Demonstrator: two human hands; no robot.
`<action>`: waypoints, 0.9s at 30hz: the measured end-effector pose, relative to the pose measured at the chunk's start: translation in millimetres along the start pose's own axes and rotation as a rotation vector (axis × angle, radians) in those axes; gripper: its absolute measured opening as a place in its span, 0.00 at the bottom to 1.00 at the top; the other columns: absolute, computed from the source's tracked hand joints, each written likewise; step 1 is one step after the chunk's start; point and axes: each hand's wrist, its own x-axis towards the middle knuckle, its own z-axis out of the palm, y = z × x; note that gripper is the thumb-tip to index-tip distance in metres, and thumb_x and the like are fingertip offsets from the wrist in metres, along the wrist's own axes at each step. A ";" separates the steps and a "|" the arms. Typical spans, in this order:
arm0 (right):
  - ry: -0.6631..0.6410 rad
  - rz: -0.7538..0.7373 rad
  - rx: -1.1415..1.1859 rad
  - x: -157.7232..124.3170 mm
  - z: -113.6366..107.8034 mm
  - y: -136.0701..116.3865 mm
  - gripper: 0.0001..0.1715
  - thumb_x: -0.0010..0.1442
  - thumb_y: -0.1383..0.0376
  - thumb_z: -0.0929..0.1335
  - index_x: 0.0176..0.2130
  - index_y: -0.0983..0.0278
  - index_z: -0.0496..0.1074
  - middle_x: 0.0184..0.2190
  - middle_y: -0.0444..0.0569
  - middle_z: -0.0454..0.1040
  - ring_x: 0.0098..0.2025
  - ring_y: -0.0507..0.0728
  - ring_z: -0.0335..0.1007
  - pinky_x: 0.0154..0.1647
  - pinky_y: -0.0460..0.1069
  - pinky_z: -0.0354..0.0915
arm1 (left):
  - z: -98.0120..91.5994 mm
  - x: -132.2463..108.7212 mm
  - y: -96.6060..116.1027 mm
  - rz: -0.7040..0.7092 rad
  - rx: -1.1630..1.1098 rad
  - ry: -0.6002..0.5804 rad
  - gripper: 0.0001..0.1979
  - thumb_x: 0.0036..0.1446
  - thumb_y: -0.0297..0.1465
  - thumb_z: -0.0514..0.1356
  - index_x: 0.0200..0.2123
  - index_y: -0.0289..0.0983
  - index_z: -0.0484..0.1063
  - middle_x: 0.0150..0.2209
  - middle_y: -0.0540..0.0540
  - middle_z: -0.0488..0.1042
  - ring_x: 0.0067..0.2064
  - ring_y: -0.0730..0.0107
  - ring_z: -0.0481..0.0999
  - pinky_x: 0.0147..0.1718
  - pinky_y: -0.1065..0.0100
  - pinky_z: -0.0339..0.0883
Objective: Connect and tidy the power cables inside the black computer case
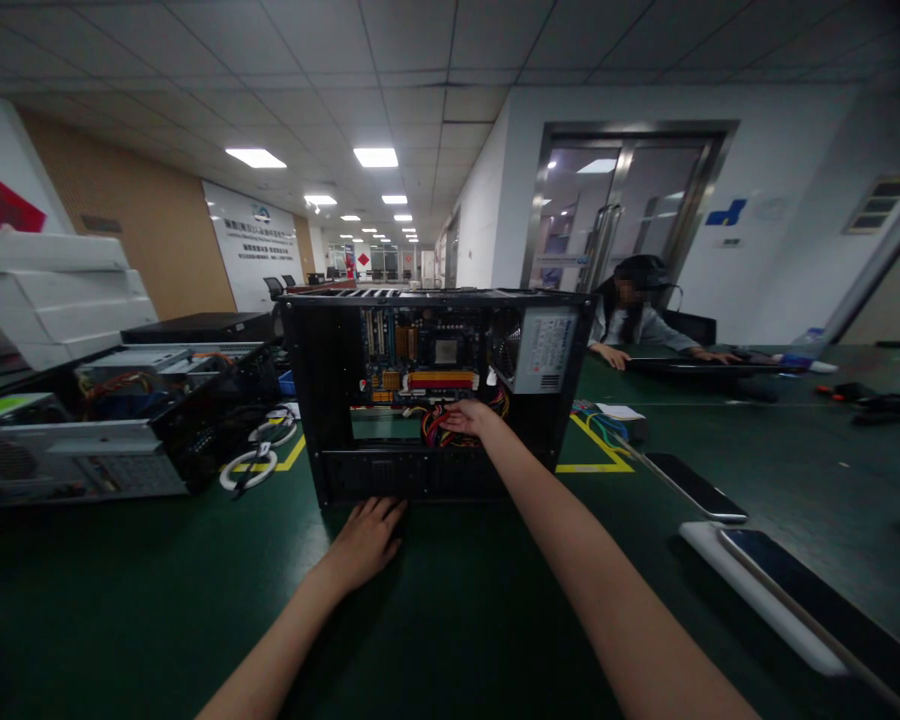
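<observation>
A black metal computer case with an open side (pixel 375 476) stands upright in the middle of a dark green tabletop (pixel 435 620). Inside it, a dark circuit board with red and yellow slots (pixel 461 330) fills the far upper part, and a silver box-shaped power supply with a printed label (pixel 547 350) sits at the upper right. The right hand (pixel 466 418) reaches into the case below the board, its fingers close together and touching a bundle of red, yellow and black cables (pixel 429 430); whether they grip it I cannot tell. The left hand (pixel 366 540) lies palm down on the tabletop, fingers slightly apart, at the near lower edge of the case. A coiled white cable (pixel 272 463) lies left of the case, near an opened silver and black computer (pixel 82 460). To the right lies a dark flat phone (pixel 694 487); at the far right sits a person in a pale sleeve (pixel 649 325).
</observation>
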 end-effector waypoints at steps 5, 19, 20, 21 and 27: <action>-0.018 -0.014 -0.055 -7.7 1.9 -0.3 0.07 0.55 0.77 0.58 0.31 0.69 0.62 0.23 0.49 0.68 0.26 0.50 0.68 0.28 0.47 0.68 | -0.6 0.0 1.1 -0.005 0.001 -0.005 0.25 0.52 0.32 0.49 0.55 0.42 0.51 0.54 0.45 0.58 0.53 0.60 0.56 0.50 0.57 0.51; 0.434 -0.450 -0.387 1.5 -7.9 10.7 0.06 0.53 0.65 0.63 0.26 0.66 0.64 0.13 0.42 0.64 0.16 0.48 0.61 0.21 0.43 0.61 | -2.1 -0.3 1.2 0.000 -0.016 -0.006 0.26 0.52 0.32 0.50 0.56 0.42 0.51 0.54 0.45 0.57 0.54 0.60 0.56 0.50 0.57 0.50; 0.428 -0.528 -0.408 3.5 -8.6 11.6 0.05 0.51 0.68 0.64 0.24 0.66 0.64 0.12 0.42 0.63 0.17 0.48 0.62 0.21 0.42 0.61 | -1.7 -0.1 0.9 -0.002 -0.015 -0.007 0.26 0.52 0.32 0.50 0.56 0.42 0.51 0.54 0.45 0.57 0.54 0.60 0.55 0.50 0.57 0.50; 0.407 -0.584 -0.424 5.1 -8.8 12.5 0.06 0.50 0.71 0.64 0.22 0.65 0.64 0.12 0.42 0.63 0.18 0.49 0.64 0.22 0.42 0.60 | -1.2 0.0 0.6 -0.002 -0.013 -0.007 0.26 0.52 0.32 0.50 0.56 0.42 0.50 0.54 0.45 0.57 0.54 0.60 0.55 0.50 0.57 0.50; 0.264 -0.596 -0.667 9.1 -1.9 17.4 0.12 0.44 0.77 0.65 0.16 0.65 0.63 0.09 0.44 0.61 0.22 0.52 0.67 0.26 0.43 0.60 | 0.8 -0.1 -0.7 0.014 -0.007 0.011 0.26 0.52 0.31 0.50 0.56 0.42 0.50 0.54 0.45 0.58 0.54 0.60 0.55 0.50 0.57 0.51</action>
